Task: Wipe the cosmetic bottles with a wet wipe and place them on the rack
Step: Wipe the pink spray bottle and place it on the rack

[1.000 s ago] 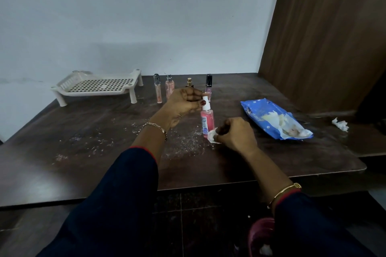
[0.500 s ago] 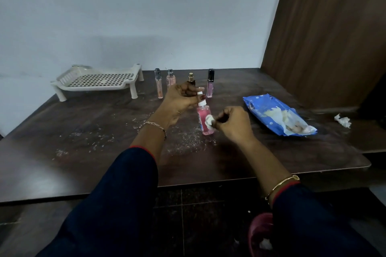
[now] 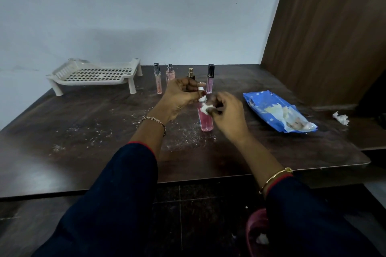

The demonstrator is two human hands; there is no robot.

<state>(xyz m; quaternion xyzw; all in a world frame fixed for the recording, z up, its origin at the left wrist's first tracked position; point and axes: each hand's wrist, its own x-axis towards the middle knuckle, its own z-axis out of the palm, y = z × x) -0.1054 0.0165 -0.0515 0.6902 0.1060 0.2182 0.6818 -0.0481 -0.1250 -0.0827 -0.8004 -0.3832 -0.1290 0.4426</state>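
A dark table (image 3: 62,152) against a pale wall bears a white rack (image 3: 94,74) at back left and a blue wipes pack (image 3: 271,108) at right, its print too blurred to read. Mid-table, the left hand (image 3: 179,96) pinches the white cap of the pink bottle (image 3: 205,120). The right hand (image 3: 227,112) pinches a wet wipe (image 3: 205,108) against its shoulder.

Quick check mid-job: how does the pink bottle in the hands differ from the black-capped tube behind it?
The pink bottle has a white cap; the black-capped tube has a black one. The left hand grips the pink bottle's top while the right hand presses a wet wipe to it; the tube stands untouched. The bottle looks wider, the tube slimmer. Both look pink; neither is on the rack.
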